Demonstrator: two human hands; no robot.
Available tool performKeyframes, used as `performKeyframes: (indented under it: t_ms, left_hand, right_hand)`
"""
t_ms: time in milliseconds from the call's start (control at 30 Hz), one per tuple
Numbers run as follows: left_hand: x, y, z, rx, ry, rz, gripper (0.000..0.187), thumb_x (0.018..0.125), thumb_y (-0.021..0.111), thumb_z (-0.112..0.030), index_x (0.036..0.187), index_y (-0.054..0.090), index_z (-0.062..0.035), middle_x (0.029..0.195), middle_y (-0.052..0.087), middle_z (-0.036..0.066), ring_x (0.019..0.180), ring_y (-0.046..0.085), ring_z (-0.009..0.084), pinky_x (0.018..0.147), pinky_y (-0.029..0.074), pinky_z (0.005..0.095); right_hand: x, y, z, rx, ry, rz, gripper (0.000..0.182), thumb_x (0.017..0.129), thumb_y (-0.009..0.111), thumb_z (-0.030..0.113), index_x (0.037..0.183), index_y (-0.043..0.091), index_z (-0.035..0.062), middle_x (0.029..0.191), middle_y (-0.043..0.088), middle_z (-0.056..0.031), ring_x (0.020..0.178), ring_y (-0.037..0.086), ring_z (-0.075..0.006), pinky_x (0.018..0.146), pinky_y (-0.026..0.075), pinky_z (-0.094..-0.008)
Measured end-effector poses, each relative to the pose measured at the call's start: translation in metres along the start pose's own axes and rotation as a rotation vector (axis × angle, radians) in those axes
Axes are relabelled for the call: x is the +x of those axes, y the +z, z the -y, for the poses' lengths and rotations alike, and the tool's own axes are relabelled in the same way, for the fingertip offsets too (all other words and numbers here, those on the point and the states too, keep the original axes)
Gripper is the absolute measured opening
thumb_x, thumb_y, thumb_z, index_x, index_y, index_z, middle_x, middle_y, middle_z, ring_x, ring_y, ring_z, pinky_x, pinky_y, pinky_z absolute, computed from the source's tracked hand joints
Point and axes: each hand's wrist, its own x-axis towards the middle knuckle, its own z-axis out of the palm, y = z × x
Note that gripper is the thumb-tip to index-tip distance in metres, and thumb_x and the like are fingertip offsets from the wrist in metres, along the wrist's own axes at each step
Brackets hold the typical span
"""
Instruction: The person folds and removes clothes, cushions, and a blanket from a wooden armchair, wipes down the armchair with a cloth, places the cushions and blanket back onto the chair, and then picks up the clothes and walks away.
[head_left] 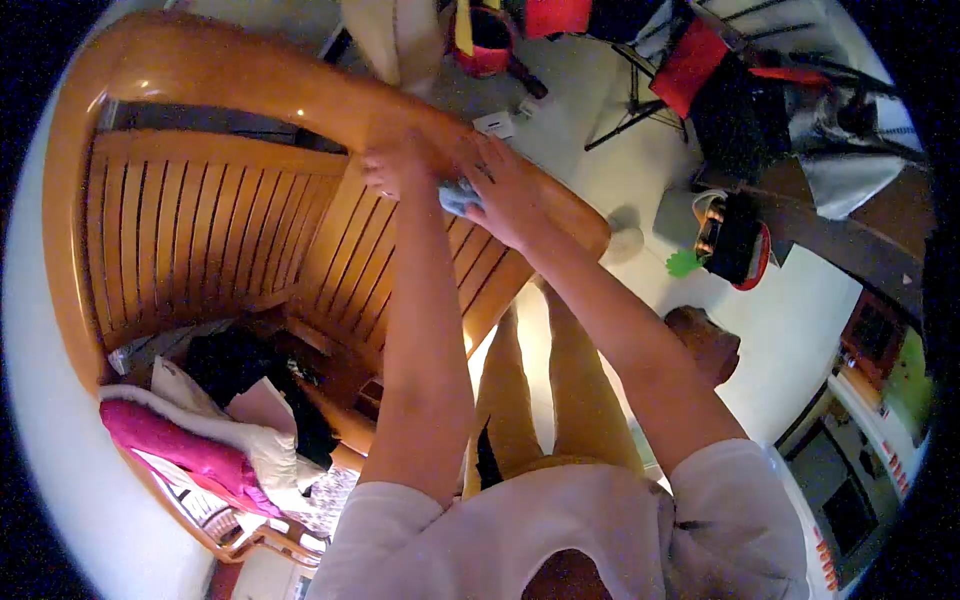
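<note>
In the head view a wooden bench [200, 75] with a slatted seat and back fills the upper left. My left hand [395, 165] rests at its curved armrest [440, 125], the fingers bent around the inner edge. Beside it, my right hand [503, 195] lies over the same armrest. A blue cloth [459, 198] shows between the right palm and thumb, pressed at the inner side of the wood; most of it is hidden under the hand.
Clothes and a magenta cushion [180, 445] are piled at lower left. A red bucket [483, 45] stands beyond the armrest. Folding chairs with red parts [692, 70] are at upper right. On the floor are a black and red bag [738, 250] and a brown object [703, 345].
</note>
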Motion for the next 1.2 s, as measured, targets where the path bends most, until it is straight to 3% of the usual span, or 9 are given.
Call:
performKeyframes:
  t_ms: [133,167,267,333,533,633,733,933,1200]
  left_hand:
    - [-0.074,0.042,0.003,0.022,-0.313,-0.042,0.109,0.061,0.064,-0.071,0.141,0.018,-0.0130,0.123,0.044,0.021,0.099,0.054,0.0413,0.081,0.046,0.0536]
    - [-0.102,0.005,-0.023,-0.120,-0.351,0.047,0.109,0.065,0.066,-0.063,0.143,0.008,-0.0123,0.120,0.039,0.026,0.106,0.049,0.0406,0.084,0.045,0.0498]
    - [-0.108,0.019,-0.024,-0.085,-0.278,-0.139,0.108,0.065,0.067,-0.062,0.143,0.011,-0.0116,0.119,0.040,0.025,0.104,0.050,0.0400,0.082,0.046,0.0493]
    - [-0.108,0.027,-0.024,-0.043,-0.267,-0.148,0.106,0.066,0.066,-0.061,0.142,0.012,-0.0109,0.119,0.041,0.025,0.104,0.051,0.0405,0.083,0.046,0.0497]
    - [-0.108,0.026,-0.023,0.009,-0.249,-0.131,0.102,0.069,0.060,-0.063,0.141,0.014,-0.0085,0.119,0.042,0.024,0.102,0.052,0.0409,0.083,0.046,0.0496]
    - [-0.105,0.030,-0.020,0.040,-0.232,-0.148,0.100,0.070,0.059,-0.064,0.141,0.014,-0.0080,0.121,0.042,0.025,0.103,0.052,0.0421,0.083,0.046,0.0503]
    - [-0.106,0.030,-0.020,0.055,-0.225,-0.159,0.099,0.070,0.058,-0.064,0.140,0.016,-0.0077,0.122,0.041,0.026,0.105,0.051,0.0433,0.085,0.045,0.0511]
    - [-0.092,0.046,-0.002,0.061,-0.185,-0.174,0.098,0.070,0.057,-0.065,0.138,0.019,-0.0070,0.122,0.042,0.027,0.103,0.051,0.0434,0.085,0.046,0.0521]
    - [-0.075,0.056,0.018,-0.148,-0.179,-0.113,0.098,0.070,0.056,-0.067,0.136,0.022,-0.0047,0.121,0.042,0.028,0.102,0.052,0.0432,0.087,0.046,0.0495]
  right_hand:
    - [-0.108,-0.040,-0.026,0.081,0.342,0.096,0.072,0.073,0.067,0.036,0.133,0.039,0.0055,0.141,0.028,-0.0225,0.131,0.028,-0.0377,0.107,0.026,-0.0438]
    - [-0.132,-0.036,-0.032,0.082,0.357,0.093,0.072,0.073,0.067,0.036,0.133,0.039,0.0055,0.141,0.028,-0.0225,0.131,0.028,-0.0377,0.107,0.026,-0.0438]
    - [-0.172,-0.003,-0.045,0.303,0.530,-0.357,0.062,0.082,0.059,0.033,0.131,0.039,0.0023,0.135,0.038,-0.0238,0.127,0.035,-0.0361,0.103,0.032,-0.0409]
    - [-0.160,0.015,-0.044,0.839,0.865,-0.659,0.059,0.082,0.056,0.039,0.125,0.044,-0.0013,0.121,0.048,-0.0231,0.110,0.047,-0.0368,0.092,0.039,-0.0444]
    - [-0.149,0.035,-0.093,1.256,1.251,-0.717,0.038,0.087,0.048,0.032,0.099,0.059,-0.0018,0.097,0.062,-0.0149,0.087,0.056,-0.0259,0.080,0.046,-0.0362]
    - [-0.136,0.029,-0.115,2.096,1.089,-0.416,0.035,0.090,0.048,0.032,0.108,0.059,0.0035,0.104,0.063,-0.0108,0.087,0.061,-0.0229,0.080,0.050,-0.0342]
    - [-0.124,0.029,-0.129,2.141,1.415,-0.237,0.035,0.091,0.047,0.029,0.110,0.058,0.0027,0.105,0.063,-0.0121,0.086,0.062,-0.0234,0.078,0.051,-0.0348]
    - [-0.171,0.167,-0.121,2.189,1.380,-0.391,0.037,0.092,0.044,0.030,0.113,0.056,0.0016,0.108,0.061,-0.0132,0.090,0.061,-0.0252,0.082,0.050,-0.0379]
    - [-0.154,0.153,-0.132,2.172,1.415,-0.340,0.038,0.092,0.043,0.031,0.115,0.054,0.0020,0.111,0.060,-0.0127,0.094,0.059,-0.0257,0.085,0.049,-0.0387]
